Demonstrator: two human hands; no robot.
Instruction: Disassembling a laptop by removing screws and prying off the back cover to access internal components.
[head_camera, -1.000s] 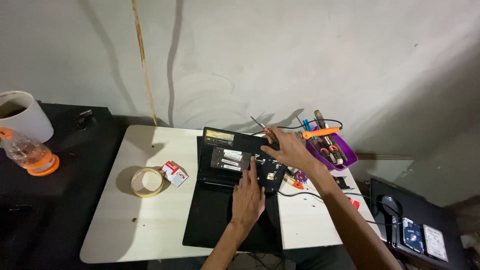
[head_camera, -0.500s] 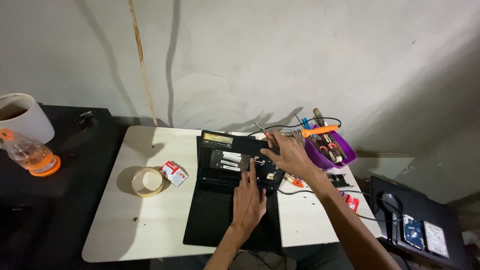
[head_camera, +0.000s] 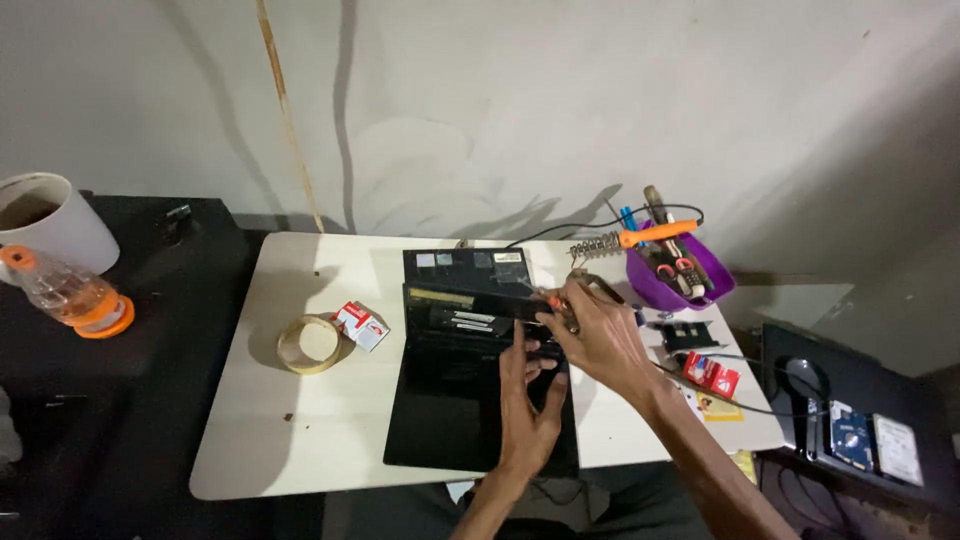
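Opened black laptop chassis (head_camera: 470, 370), flat at the centre of a white rounded table (head_camera: 300, 440). Left hand (head_camera: 530, 410) lies open, palm down, on the chassis. Right hand (head_camera: 600, 335) grips a small orange-handled tool (head_camera: 548, 298) over the upper edge. Tape roll (head_camera: 308, 343) and small red-and-white box (head_camera: 360, 325) lie left; purple bowl of tools (head_camera: 680, 275) stands right.

Under my left hand (head_camera: 530, 405) lies a black laptop (head_camera: 470, 370) on the white table (head_camera: 300, 420). Right of my right hand (head_camera: 600, 335) sit a purple bowl (head_camera: 680, 285) and a red-and-white box (head_camera: 712, 374); left, tan tape (head_camera: 310, 343).
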